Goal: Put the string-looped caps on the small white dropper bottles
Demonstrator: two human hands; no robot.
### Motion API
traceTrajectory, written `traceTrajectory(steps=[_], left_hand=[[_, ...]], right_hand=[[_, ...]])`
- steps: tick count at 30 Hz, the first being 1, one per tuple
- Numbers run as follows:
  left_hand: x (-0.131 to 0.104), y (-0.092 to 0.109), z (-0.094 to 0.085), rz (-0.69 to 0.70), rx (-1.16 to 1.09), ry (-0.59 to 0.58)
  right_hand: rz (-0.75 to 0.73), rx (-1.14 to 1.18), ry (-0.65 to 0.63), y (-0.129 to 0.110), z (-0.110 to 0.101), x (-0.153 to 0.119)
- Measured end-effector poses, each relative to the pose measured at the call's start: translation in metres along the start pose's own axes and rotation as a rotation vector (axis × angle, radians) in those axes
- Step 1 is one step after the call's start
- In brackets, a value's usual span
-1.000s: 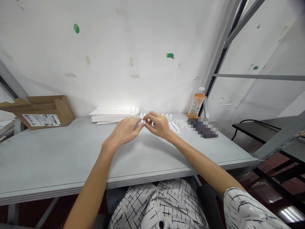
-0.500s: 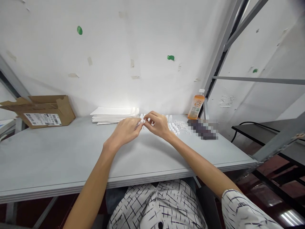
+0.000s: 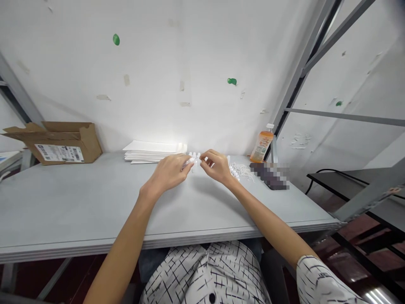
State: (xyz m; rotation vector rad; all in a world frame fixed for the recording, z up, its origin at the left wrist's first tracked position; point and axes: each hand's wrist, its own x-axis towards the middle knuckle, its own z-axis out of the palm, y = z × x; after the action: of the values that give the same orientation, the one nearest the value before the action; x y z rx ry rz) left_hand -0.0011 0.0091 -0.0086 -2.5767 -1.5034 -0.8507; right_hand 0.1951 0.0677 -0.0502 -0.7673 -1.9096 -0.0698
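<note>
Just right of the white stack (image 3: 153, 151) on the bench (image 3: 95, 202), the right hand (image 3: 217, 166), its grip indiscernible, had drawn slightly away from the small white-tipped piece (image 3: 191, 160), apparently leaving it pinched by the left hand (image 3: 171, 171) alone.

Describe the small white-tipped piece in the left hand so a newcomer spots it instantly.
Start at the long grey table against the white wall; near its far middle is the person's bare left hand. At the hand's tip shows a small translucent white-tipped piece; unlike the small white pieces just behind, it is gripped.
</note>
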Motion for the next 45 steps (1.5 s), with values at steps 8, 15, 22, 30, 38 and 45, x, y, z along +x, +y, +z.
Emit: traceTrajectory(steps=[8,15,22,30,38,45], left_hand=[[0.0,-0.003,0.002,-0.034,-0.036,0.085],[-0.001,-0.001,0.003,-0.011,-0.193,0.107],[0.0,0.003,0.001,-0.065,-0.28,0.115],[-0.003,0.011,-0.005,-0.135,-0.634,0.062],[-0.002,0.009,-0.005,-0.183,-0.895,0.059],[0.001,0.01,-0.006,-0.225,-0.973,0.063]], right_hand=[[-0.023,0.013,-0.044,0.002,0.001,-0.004],[-0.021,-0.016,-0.059,0.001,0.002,-0.005],[-0.099,-0.012,-0.137,-0.003,0.011,-0.011],[-0.221,-0.072,-0.138,-0.024,0.021,-0.021],[-0.208,-0.042,-0.148,-0.019,0.02,-0.02],[-0.136,0.01,-0.239,-0.023,0.017,-0.016]])
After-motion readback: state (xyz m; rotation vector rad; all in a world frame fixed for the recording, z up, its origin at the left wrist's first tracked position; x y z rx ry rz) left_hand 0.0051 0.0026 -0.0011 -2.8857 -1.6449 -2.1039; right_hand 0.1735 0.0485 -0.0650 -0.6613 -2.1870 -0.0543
